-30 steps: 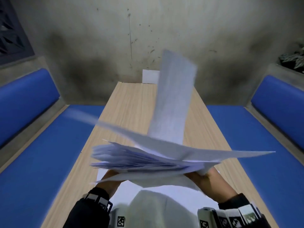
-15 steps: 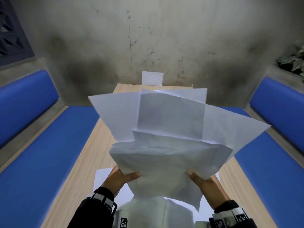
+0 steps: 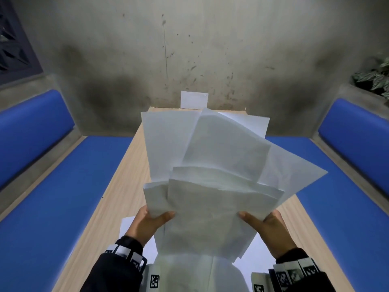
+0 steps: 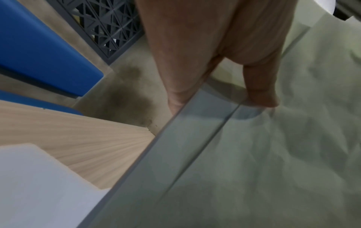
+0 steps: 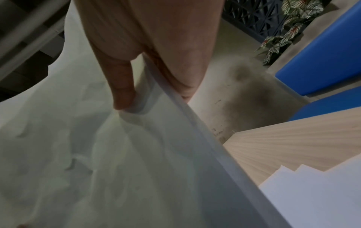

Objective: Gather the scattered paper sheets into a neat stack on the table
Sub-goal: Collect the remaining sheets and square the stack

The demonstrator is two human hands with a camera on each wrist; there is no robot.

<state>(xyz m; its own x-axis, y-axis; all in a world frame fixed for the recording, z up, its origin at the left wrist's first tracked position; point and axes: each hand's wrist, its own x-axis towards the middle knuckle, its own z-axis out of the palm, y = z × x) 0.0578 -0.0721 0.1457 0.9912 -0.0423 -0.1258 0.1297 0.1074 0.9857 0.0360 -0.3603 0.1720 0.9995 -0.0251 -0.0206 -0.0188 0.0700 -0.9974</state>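
Both hands, left hand (image 3: 150,223) and right hand (image 3: 267,226), pinch an uneven fan of paper sheets (image 3: 210,186) upright above the desk (image 3: 117,197); squaring remains; loose sheets (image 5: 322,192) lie beneath, ungathered.

Hands: 2, left hand (image 3: 147,223) and right hand (image 3: 270,229). Held paper bundle (image 3: 212,186): 1, pinched between thumbs and fingers; sheet count not resolvable, at least 5 offset edges beyond the fingertips. Loose sheets on table (image 3: 117,197) below the fingers: at least 2. Blue benches: 2.
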